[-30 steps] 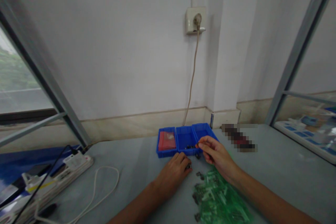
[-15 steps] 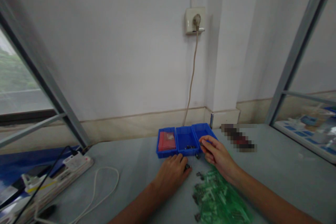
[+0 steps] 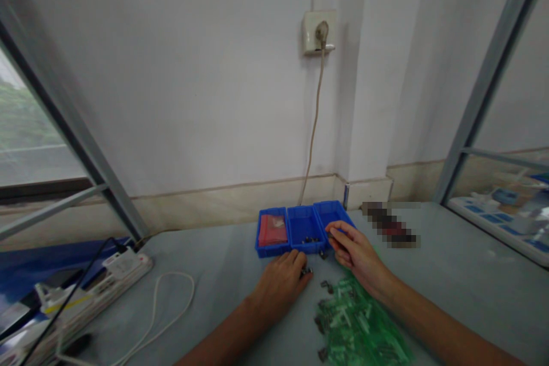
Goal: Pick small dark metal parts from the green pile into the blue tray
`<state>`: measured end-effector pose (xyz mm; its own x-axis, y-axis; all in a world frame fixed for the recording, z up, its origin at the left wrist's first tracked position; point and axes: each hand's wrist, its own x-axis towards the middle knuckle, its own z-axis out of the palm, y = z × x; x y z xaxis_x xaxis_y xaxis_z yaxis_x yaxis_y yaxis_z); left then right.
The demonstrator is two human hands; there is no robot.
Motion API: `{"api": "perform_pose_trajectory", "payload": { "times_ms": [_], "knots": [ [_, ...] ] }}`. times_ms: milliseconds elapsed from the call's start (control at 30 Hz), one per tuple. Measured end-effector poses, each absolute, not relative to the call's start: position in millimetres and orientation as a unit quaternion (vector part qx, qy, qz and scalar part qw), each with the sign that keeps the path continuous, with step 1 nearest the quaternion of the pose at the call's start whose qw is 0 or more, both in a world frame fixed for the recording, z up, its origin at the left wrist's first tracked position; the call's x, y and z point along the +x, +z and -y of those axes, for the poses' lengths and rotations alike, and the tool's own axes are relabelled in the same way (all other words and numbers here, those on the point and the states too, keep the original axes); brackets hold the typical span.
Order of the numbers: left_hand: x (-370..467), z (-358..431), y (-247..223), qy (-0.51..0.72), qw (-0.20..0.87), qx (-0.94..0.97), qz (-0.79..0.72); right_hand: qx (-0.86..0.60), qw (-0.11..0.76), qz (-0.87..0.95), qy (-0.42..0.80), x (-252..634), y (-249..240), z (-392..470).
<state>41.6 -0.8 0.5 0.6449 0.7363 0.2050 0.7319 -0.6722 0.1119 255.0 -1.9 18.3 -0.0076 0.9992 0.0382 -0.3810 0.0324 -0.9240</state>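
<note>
Three blue bins stand side by side: the left bin holds red packets, the middle bin a few small metal parts. My left hand rests on the table in front of them, fingers curled around small dark metal parts. Over the front of the right bin, my right hand pinches a small item, too small to make out. Below it lies a green plastic bag with clear pieces, and several small metal parts lie along its left edge.
A power strip and a looped white cable lie at the left. Behind the bins, a cord hangs from a wall socket. A blurred-out item lies right of the bins. Metal frame bars rise at both sides.
</note>
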Motion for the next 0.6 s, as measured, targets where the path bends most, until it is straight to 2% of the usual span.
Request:
{"api": "perform_pose_trajectory", "payload": {
  "times_ms": [600],
  "knots": [
    [40.2, 0.0, -1.8, 0.127, 0.047, 0.892, -0.431, -0.371, 0.592, 0.455, 0.552, 257.3, 9.8, -1.8]
  ]
}}
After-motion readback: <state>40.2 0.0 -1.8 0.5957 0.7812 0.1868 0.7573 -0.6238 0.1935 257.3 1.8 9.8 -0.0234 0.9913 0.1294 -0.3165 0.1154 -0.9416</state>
